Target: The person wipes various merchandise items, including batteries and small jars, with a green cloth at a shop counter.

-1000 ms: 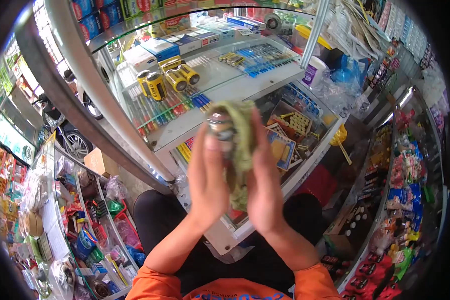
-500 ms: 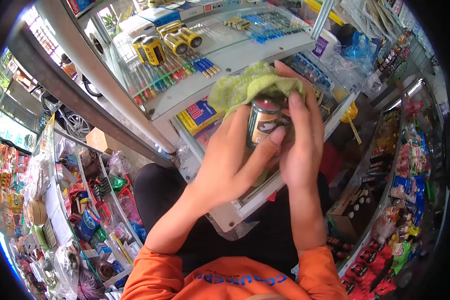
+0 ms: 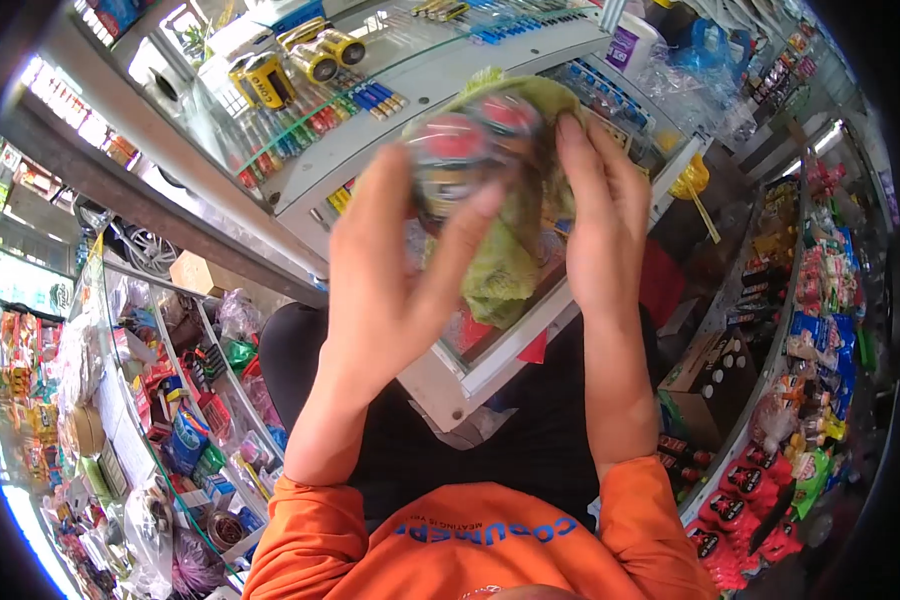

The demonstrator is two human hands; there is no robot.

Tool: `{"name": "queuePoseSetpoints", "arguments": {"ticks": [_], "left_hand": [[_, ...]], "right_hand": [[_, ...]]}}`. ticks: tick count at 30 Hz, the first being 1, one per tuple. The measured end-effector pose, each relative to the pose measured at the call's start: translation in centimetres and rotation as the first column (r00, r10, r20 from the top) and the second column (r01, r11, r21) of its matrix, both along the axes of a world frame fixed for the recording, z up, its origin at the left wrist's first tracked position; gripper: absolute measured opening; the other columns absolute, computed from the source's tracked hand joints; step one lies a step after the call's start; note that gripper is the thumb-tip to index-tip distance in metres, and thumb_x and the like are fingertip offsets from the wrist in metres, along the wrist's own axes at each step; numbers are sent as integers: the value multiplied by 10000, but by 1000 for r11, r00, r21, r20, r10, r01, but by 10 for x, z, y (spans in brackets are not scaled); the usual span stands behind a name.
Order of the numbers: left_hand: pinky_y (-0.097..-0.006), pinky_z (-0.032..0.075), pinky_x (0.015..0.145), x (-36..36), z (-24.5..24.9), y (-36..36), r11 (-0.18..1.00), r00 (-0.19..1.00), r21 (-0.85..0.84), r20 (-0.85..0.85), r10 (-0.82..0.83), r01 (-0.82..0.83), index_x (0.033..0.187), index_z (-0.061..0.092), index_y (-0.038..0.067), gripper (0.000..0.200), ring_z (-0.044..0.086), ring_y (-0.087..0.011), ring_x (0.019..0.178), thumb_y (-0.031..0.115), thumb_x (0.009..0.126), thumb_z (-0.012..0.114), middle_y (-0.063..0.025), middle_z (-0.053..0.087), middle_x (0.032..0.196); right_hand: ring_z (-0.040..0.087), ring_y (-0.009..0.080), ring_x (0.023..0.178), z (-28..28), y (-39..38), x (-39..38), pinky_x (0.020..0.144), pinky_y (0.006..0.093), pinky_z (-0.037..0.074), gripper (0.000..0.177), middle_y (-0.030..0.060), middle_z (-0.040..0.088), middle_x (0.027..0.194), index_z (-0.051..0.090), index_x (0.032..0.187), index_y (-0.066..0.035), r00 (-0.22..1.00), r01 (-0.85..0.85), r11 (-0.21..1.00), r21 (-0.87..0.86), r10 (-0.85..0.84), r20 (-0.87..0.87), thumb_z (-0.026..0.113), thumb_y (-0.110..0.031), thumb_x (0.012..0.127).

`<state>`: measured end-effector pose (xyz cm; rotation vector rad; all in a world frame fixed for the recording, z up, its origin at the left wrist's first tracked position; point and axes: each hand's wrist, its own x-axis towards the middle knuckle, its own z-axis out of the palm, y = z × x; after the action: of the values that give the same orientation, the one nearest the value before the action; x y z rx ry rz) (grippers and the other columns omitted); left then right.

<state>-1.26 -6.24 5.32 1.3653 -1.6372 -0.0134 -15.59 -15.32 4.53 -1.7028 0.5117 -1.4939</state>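
Note:
My left hand (image 3: pixel 370 280) grips a pair of large cylindrical batteries (image 3: pixel 452 150) with red round ends and dark, gold-labelled sides. They are blurred by motion and tilted with the ends toward me. A light green cloth (image 3: pixel 505 265) lies behind and beside the batteries and hangs down below them. My right hand (image 3: pixel 605 220) is closed on the cloth, its fingers pressing it near the batteries' right side. Both hands are above the glass-topped display case (image 3: pixel 445 395).
Yellow battery packs (image 3: pixel 260 80) stand on the glass shelf, above rows of coloured pens (image 3: pixel 320 135). To the left is a shelf of packaged goods (image 3: pixel 185 440). On the right are a carton of bottles (image 3: pixel 715 385) and red packets (image 3: pixel 740 500). A yellow-handled item (image 3: pixel 692 178) hangs at the case's corner.
My left hand has moved left and up with the batteries, turning them so both red ends show. More of the cloth now hangs down between my hands. The camera view has shifted slightly.

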Motion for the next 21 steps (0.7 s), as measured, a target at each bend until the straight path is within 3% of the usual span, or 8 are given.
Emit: {"name": "queuePoseSetpoints", "arguments": {"ticks": [2, 4, 7, 10, 12, 15, 16, 21], "left_hand": [[-303, 544, 823, -4, -5, -9, 974, 844, -213, -508, -173, 71, 1236, 570, -35, 388, 687, -166, 939, 158, 961, 763, -121, 705, 1070], [-302, 518, 905, -1, -3, -6, 980, 810, -197, -573, -122, 9, 1233, 605, -26, 372, 658, -162, 997, 136, 944, 775, -104, 705, 1099], [-402, 453, 976, 8, -4, -13, 960, 990, -246, -70, 119, -133, 1148, 690, -4, 354, 604, -292, 1062, 159, 865, 827, -122, 670, 1094], [-426, 422, 950, 8, -11, -22, 933, 959, -288, 112, 258, -217, 1132, 693, 3, 359, 566, -339, 1019, 176, 850, 833, -130, 643, 1056], [-422, 426, 924, 17, -10, -28, 901, 930, -258, 22, 368, -350, 1116, 681, 3, 353, 578, -335, 1005, 191, 857, 830, -133, 645, 1041], [-432, 426, 916, 33, -4, -49, 867, 901, -296, 44, 431, -400, 1143, 650, 20, 367, 603, -344, 988, 227, 883, 805, -142, 670, 1048], [-441, 427, 918, 36, -3, -58, 859, 911, -343, 25, 412, -379, 1153, 641, 24, 375, 615, -350, 984, 240, 889, 798, -145, 680, 1057], [-482, 433, 916, 49, 15, -121, 839, 834, -416, 269, 481, -350, 1174, 586, 9, 423, 659, -368, 1014, 264, 897, 780, -161, 726, 1049]], "right_hand": [[642, 131, 1045, -5, -3, -1, 932, 308, 497, 387, 79, 716, 1173, 673, 1244, 59, 972, -106, 911, 399, 10, 236, 566, -270, 1069], [659, 137, 1056, -3, 3, 0, 949, 300, 501, 396, 73, 717, 1183, 674, 1245, 43, 953, -162, 861, 482, 10, 303, 572, -295, 1067], [686, 172, 1105, -15, 7, 9, 967, 325, 532, 349, 77, 714, 1205, 662, 1280, -33, 707, -672, 522, 525, 242, 665, 585, -293, 1060], [689, 177, 1104, -11, 8, 8, 959, 342, 545, 357, 86, 706, 1221, 649, 1284, -16, 741, -652, 464, 599, 220, 635, 596, -285, 1056], [687, 185, 1125, -12, -4, -5, 995, 360, 546, 370, 106, 702, 1247, 640, 1288, 9, 726, -669, 471, 575, 249, 641, 611, -272, 1049], [637, 245, 1275, 3, -16, -30, 1102, 430, 501, 454, 148, 650, 1380, 545, 1410, 45, 761, -559, 675, 481, 188, 621, 556, -255, 1070], [681, 212, 1169, 8, -20, -37, 1045, 385, 535, 371, 120, 700, 1270, 638, 1294, 18, 738, -542, 717, 438, 157, 657, 638, -247, 1035], [616, 255, 1292, -1, -44, -57, 1114, 431, 489, 437, 156, 628, 1398, 547, 1401, 38, 782, -371, 802, 468, -2, 623, 574, -240, 1064]]}}
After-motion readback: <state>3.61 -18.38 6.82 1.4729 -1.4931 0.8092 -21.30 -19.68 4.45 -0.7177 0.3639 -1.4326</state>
